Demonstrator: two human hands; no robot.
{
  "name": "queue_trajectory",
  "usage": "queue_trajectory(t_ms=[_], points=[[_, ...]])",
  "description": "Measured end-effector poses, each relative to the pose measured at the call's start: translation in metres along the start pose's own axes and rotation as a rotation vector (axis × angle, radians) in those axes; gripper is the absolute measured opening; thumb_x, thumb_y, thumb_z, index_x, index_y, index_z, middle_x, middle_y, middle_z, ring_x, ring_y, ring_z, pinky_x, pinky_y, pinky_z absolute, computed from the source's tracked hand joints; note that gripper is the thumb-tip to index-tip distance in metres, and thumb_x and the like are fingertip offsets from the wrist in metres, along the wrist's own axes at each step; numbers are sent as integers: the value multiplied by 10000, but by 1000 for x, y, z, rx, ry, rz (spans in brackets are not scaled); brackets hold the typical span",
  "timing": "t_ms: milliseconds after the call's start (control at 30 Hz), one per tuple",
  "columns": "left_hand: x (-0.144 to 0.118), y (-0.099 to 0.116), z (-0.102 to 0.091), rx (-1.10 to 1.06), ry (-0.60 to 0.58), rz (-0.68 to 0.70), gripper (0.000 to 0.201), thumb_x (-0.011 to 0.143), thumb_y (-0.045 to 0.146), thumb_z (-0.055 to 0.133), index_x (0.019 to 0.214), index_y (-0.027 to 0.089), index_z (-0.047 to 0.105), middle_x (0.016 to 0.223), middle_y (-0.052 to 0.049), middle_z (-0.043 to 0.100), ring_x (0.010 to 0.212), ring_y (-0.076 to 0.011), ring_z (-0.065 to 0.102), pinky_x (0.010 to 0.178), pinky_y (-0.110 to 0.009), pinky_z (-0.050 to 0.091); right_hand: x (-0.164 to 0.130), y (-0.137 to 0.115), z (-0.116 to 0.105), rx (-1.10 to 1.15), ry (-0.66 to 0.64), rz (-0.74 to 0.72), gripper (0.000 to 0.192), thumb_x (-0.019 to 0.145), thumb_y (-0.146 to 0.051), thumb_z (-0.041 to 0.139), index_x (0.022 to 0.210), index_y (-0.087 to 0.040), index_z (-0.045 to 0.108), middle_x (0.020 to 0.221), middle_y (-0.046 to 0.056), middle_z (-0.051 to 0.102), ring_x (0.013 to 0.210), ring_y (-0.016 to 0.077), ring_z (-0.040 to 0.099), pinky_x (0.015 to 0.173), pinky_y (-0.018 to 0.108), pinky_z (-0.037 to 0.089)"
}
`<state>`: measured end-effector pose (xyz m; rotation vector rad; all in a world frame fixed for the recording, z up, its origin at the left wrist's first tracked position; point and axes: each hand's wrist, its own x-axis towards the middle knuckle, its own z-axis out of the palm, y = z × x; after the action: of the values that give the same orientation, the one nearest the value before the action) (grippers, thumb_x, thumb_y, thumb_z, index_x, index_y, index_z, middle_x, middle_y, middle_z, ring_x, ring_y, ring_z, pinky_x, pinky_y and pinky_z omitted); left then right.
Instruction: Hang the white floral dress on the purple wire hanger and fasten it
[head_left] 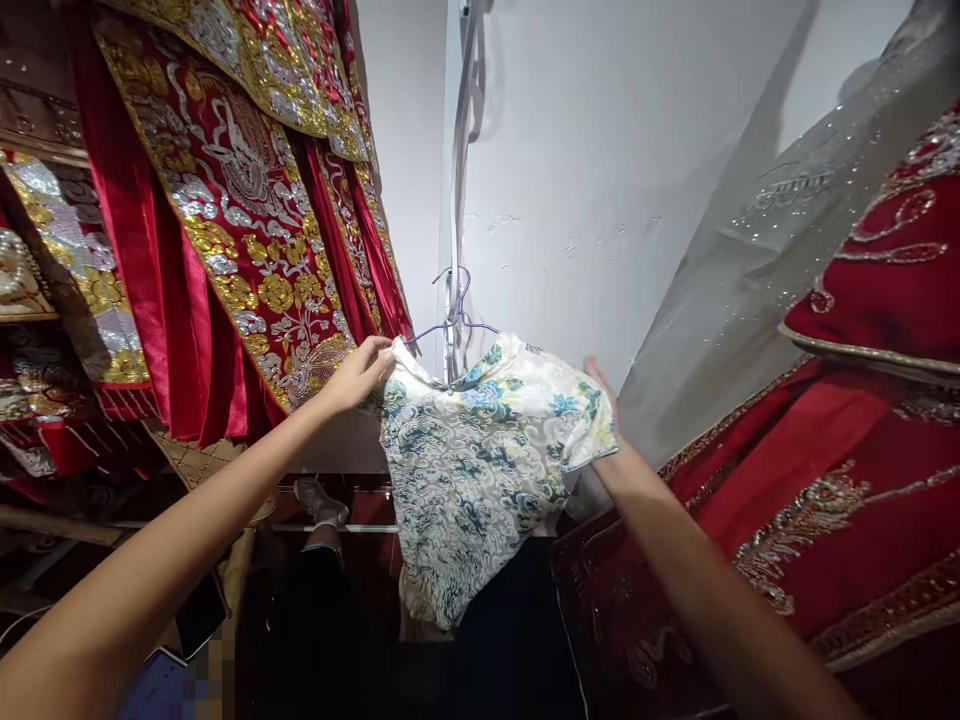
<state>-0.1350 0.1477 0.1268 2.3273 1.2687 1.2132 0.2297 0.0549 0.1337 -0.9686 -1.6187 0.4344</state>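
A short-sleeved floral blouse [469, 460], white with blue, green and yellow print, hangs in front of me on a thin purple wire hanger [459, 318]. Its hook is up beside a white cable. My left hand [365, 374] is closed on the blouse's left shoulder by the neckline, thumb and fingers pinching the cloth. At the other side, my right hand [598, 378] is behind the short sleeve. The sleeve covers most of it, and the fingertips that show above are blurred, so its grip cannot be made out.
Red gowns with gold and silver embroidery [247, 200] hang at the left. On the right are a sheer sparkling veil [787, 215] and a beaded red gown [847, 450]. A white wall [570, 140] stands behind; a shoe [322, 500] shows below.
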Motion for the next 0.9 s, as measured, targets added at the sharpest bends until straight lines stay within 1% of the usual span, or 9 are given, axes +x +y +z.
queue_trajectory(t_ms=[167, 300, 400, 467, 567, 700, 767, 833, 900], points=[[-4, -5, 2, 13, 155, 10, 393, 974, 414, 405, 1141, 146, 640, 1184, -98, 680, 1117, -244, 607, 1002, -374, 460, 3, -13, -7, 183, -41, 307, 615, 810, -667, 608, 1199, -200, 704, 971, 124, 762, 934, 365, 718, 740, 453, 594], [3, 30, 7, 97, 332, 133, 383, 995, 398, 408, 1274, 199, 577, 1419, -105, 533, 1356, -257, 439, 1157, -456, 323, 7, -35, -3, 235, 169, 295, 517, 842, -582, 612, 1204, -217, 671, 1057, 122, 740, 937, 350, 715, 716, 427, 599], [-1, 68, 6, 46, 379, 154, 380, 1005, 424, 411, 1304, 227, 539, 1426, -106, 509, 1374, -257, 410, 1171, -471, 304, -9, -55, 8, 201, 303, 246, 572, 899, -601, 517, 1330, -229, 575, 1072, 138, 720, 937, 339, 710, 694, 418, 599], [-7, 93, 4, -81, 313, 126, 403, 1009, 461, 389, 1301, 225, 535, 1401, -102, 532, 1348, -263, 441, 1152, -475, 333, -34, -68, 22, 149, 290, 217, 571, 934, -592, 460, 1387, -249, 513, 986, 134, 719, 848, 311, 716, 629, 398, 588], [-20, 123, 4, -328, 99, -22, 469, 982, 519, 405, 1310, 210, 536, 1348, -108, 571, 1258, -287, 531, 1041, -462, 453, -82, -84, 52, 24, -57, 96, 486, 947, -510, 474, 1392, -314, 481, 839, 78, 696, 683, 259, 684, 542, 377, 558], [-51, 135, 7, -550, -186, -334, 483, 839, 344, 557, 1301, 204, 543, 1211, -106, 640, 1058, -277, 639, 835, -396, 543, -121, -88, 81, -46, -593, -237, 758, 763, -487, 725, 1436, -321, 417, 1173, 107, 658, 946, 291, 675, 807, 413, 584], [-70, 132, 5, -534, -298, -367, 460, 734, 234, 548, 1189, 202, 607, 1190, -88, 656, 1083, -271, 624, 859, -375, 532, -119, -81, 82, -26, -797, -344, 800, 745, -491, 760, 1452, -311, 429, 1355, 107, 575, 1131, 288, 629, 956, 374, 537], [-86, 129, -4, -435, -440, -335, 401, 669, 180, 517, 1041, 208, 663, 1126, -59, 685, 1081, -259, 616, 885, -354, 520, -105, -67, 74, -51, -825, -378, 710, 793, -462, 739, 1436, -323, 472, 1437, 90, 519, 1238, 275, 576, 1037, 366, 485], [-94, 129, -19, -336, -564, -303, 322, 685, 173, 487, 931, 218, 690, 1025, -36, 709, 1001, -241, 636, 840, -335, 531, -85, -48, 61, -151, -584, -296, 620, 846, -431, 694, 1424, -334, 490, 1467, 93, 486, 1295, 290, 524, 1070, 429, 449]])
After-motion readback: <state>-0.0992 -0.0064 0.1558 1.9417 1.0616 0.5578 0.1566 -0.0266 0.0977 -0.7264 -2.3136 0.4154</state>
